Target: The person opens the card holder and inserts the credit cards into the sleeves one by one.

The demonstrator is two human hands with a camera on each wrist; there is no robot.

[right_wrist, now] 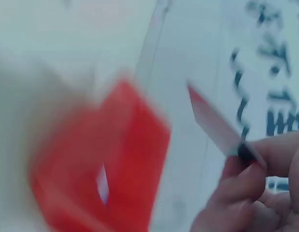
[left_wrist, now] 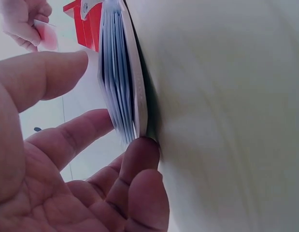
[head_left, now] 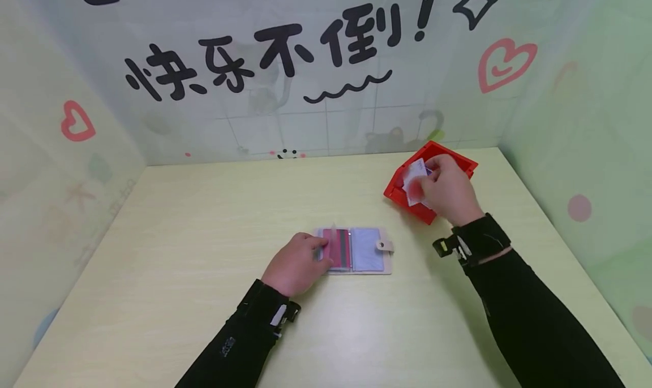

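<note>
An open beige card wallet [head_left: 356, 250] with clear sleeves lies flat on the table; a red card shows in its left page. My left hand [head_left: 297, 263] rests on the wallet's left edge, fingertips lifting the sleeves [left_wrist: 115, 72]. My right hand [head_left: 448, 189] pinches a white card with a red patch [head_left: 415, 183] just over the red plastic bin [head_left: 402, 191]. In the right wrist view the card [right_wrist: 212, 121] sticks out from my fingertips [right_wrist: 246, 164] above the blurred red bin [right_wrist: 106, 164], with another card inside it.
The pale yellow table [head_left: 178, 263] is walled on three sides by panels with black writing and hearts. The red bin stands at the back right, near the right wall. The wallet's snap tab [head_left: 384, 245] points right.
</note>
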